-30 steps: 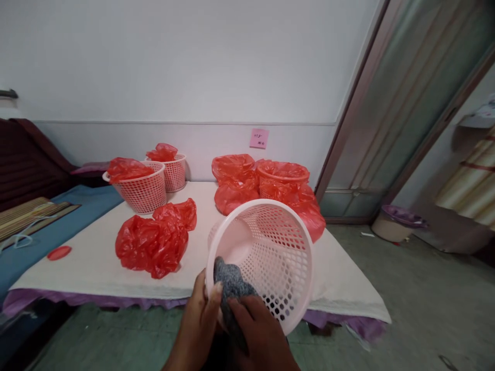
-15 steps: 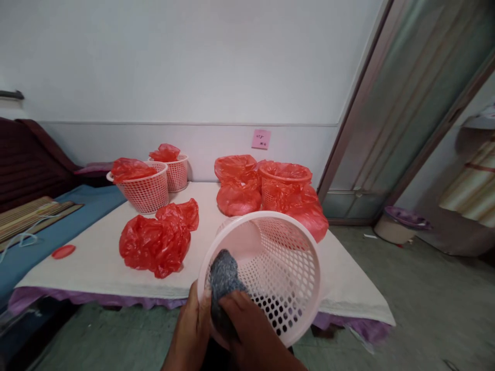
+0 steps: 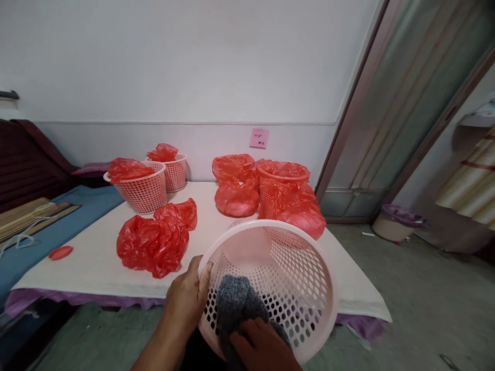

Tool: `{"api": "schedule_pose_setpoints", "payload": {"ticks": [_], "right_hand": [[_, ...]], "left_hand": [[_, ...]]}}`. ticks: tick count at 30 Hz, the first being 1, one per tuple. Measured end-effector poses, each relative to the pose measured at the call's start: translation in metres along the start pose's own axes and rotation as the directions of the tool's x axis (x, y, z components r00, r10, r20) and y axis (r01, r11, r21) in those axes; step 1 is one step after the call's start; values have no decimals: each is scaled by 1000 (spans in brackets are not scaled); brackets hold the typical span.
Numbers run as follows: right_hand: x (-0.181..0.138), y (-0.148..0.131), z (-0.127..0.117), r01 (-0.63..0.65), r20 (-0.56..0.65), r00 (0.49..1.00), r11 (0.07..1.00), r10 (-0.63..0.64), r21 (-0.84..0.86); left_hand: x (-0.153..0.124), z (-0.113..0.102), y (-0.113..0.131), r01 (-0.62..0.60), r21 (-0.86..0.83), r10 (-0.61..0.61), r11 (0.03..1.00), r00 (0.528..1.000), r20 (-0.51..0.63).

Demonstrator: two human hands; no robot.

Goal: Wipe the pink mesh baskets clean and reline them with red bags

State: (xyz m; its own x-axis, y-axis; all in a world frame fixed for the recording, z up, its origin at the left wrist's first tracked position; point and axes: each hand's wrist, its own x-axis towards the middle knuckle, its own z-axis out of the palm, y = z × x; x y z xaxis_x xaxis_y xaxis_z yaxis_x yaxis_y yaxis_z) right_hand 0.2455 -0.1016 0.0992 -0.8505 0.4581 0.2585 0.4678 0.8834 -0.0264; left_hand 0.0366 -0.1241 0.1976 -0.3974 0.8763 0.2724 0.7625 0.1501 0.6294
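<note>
A pale pink perforated plastic basket (image 3: 266,239) is tilted with its mouth toward me, at the front edge of the table. My left hand (image 3: 186,296) grips its left rim, thumb on the inside. Inside the basket my right hand (image 3: 261,342) presses a dark grey-blue cloth (image 3: 236,299) against the lower wall, fingers curled over it. Part of the cloth lies hidden beneath that hand. A crumpled red plastic bag (image 3: 154,245) rests on the white table cover (image 3: 93,263) to the left of the basket.
Two pink baskets (image 3: 145,188) topped with red bags stand at the back left. Behind the held basket are red-bagged bundles (image 3: 237,198) and a red-lined basket (image 3: 284,172). A small red disc (image 3: 61,252) lies at the left; a waste bin (image 3: 398,224) stands on the floor at the right.
The cloth and my right hand have moved right and down along the basket's inside. My left hand has shifted up and left on the rim, and the basket has turned slightly.
</note>
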Motion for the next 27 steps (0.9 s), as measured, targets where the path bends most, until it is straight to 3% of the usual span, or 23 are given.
{"api": "schedule_pose_setpoints", "payload": {"ticks": [3,6,12,16,19,21,24,27], "right_hand": [[-7,6,8,-34,-59,998,991,27,-131],[-7,15,6,-64,-10,998,991,63,-120],[20,1,-32,-205,33,979,946,203,251],[36,-15,-47,-207,9,974,879,224,429],[33,-13,-39,-142,49,990,867,135,477],[26,-3,-30,-169,103,985,897,139,408],[21,20,-18,-321,127,946,916,299,240],[32,40,-11,-420,60,900,819,433,392]], "left_hand": [[7,-5,3,1,-28,-1,1000,1000,7],[8,-4,7,5,-91,-4,996,1000,12],[-33,30,15,91,-295,-77,951,995,61],[-59,50,8,308,-479,-305,822,948,88],[-57,45,-2,187,-492,-184,850,981,56],[-52,37,-7,89,-485,-81,870,996,38],[-48,32,-7,67,-449,-63,891,998,22],[-54,37,-3,6,-398,3,917,1000,22]]}}
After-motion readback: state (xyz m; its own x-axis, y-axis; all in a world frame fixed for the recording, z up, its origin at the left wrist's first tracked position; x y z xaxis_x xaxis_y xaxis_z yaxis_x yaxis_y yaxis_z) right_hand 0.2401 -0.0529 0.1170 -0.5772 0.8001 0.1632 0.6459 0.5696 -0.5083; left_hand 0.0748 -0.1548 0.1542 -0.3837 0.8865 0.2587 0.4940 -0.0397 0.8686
